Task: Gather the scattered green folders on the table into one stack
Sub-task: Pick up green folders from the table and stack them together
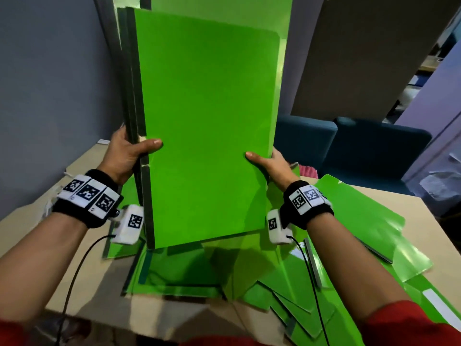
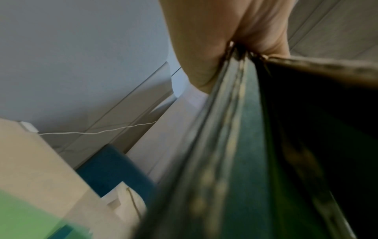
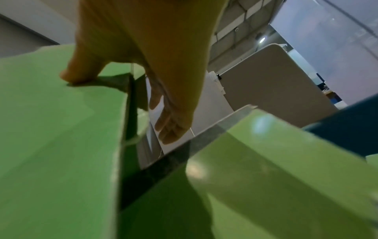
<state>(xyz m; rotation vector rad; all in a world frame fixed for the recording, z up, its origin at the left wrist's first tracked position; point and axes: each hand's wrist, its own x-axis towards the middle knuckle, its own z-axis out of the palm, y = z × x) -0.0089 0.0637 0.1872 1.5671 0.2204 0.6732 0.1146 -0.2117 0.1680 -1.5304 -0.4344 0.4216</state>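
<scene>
A bundle of green folders (image 1: 209, 126) stands upright on its lower edge above the table. My left hand (image 1: 129, 156) grips its left, spine side, thumb across the front cover. My right hand (image 1: 268, 162) holds the right edge, thumb on the front, fingers behind. In the left wrist view the folder spines (image 2: 241, 145) run dark and blurred from my left hand (image 2: 235, 45). In the right wrist view my right thumb (image 3: 75, 76) presses the front cover (image 3: 61, 129). More green folders (image 1: 354, 221) lie scattered flat on the table, under and to the right of the bundle.
The beige table (image 1: 82, 166) abuts a grey wall at the left. Blue chairs (image 1: 374, 148) stand behind its far edge. Loose folders (image 1: 294, 303) overhang the near edge at lower right. Cables run from both wrist cameras across the table.
</scene>
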